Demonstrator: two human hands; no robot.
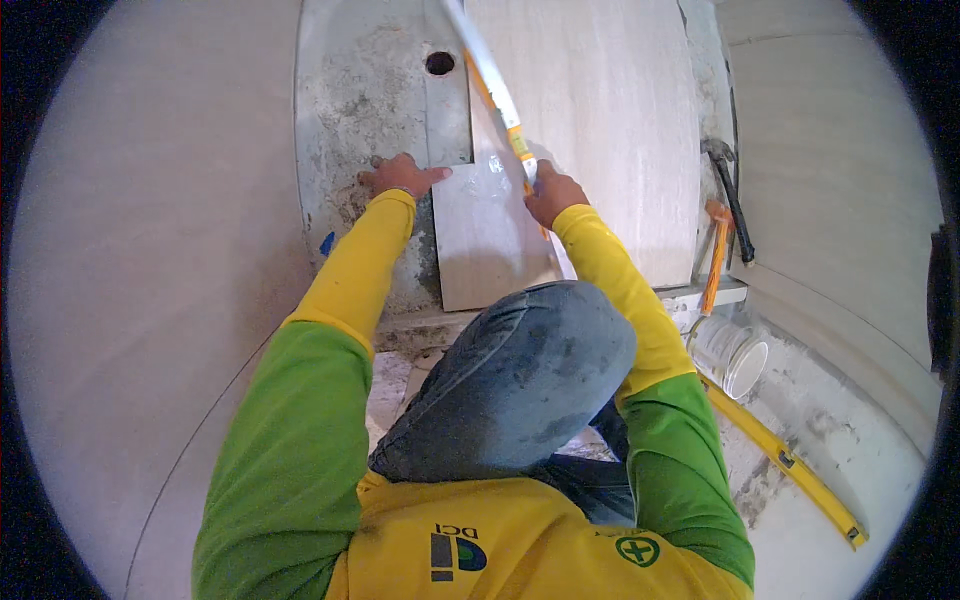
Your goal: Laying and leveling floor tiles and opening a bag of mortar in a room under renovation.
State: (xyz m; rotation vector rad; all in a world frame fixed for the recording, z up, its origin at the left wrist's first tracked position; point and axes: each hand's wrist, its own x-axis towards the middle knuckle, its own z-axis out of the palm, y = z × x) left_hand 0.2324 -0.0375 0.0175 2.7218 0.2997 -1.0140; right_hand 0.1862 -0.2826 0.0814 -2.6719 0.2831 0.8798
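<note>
A small beige tile (492, 240) lies in front of my knee, partly over a larger beige tile panel (610, 130). My left hand (398, 176) is open beside it, fingers spread on the grey floor and thumb at the tile's far left corner. My right hand (555, 195) is closed round the near end of a long white and orange bar (495, 90), which runs away to the far edge. Its exact kind is unclear. Something clear and shiny (487, 172) lies on the tile near the bar.
A round drain hole (440, 63) opens in the stained grey floor (370, 70). Along the right wall lie a black-handled hammer (733, 195) and an orange-handled tool (716, 250). Nearer are a tipped white bucket (735, 355) and a yellow spirit level (785, 460).
</note>
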